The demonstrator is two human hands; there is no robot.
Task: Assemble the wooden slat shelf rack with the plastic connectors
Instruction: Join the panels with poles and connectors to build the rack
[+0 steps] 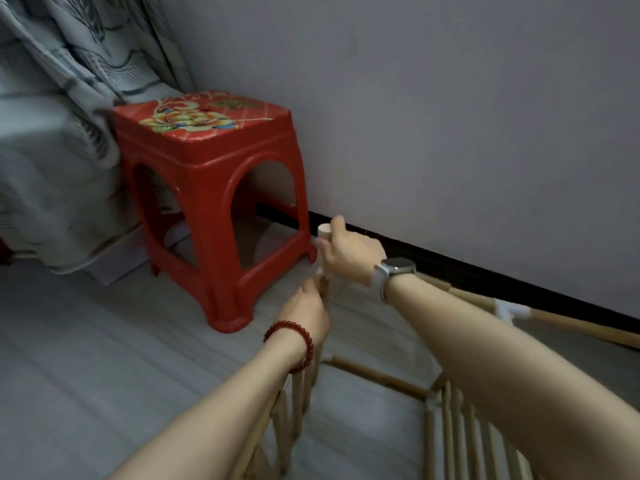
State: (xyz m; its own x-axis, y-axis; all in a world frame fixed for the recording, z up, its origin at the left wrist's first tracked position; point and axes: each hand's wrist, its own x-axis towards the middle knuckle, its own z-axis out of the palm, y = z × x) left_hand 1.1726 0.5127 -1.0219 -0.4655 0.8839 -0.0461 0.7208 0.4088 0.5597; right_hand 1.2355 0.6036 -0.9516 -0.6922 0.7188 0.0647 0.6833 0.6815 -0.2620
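Note:
The wooden slat rack (453,427) stands partly built on the floor under my arms, its light round rods joined by white plastic connectors (509,311). My right hand (349,252), with a watch on the wrist, is closed around the top of an upright wooden rod (324,232). Just below it my left hand (306,310), wearing a red bead bracelet, pinches the same corner, where a white connector (332,284) shows between the hands. The joint itself is mostly hidden by my fingers.
A red plastic stool (214,188) with a flower print stands left of the hands, close to the rod. Behind runs a grey wall with a black skirting (485,271). A bed with patterned grey cloth (52,133) fills the left. Grey floor lies in front.

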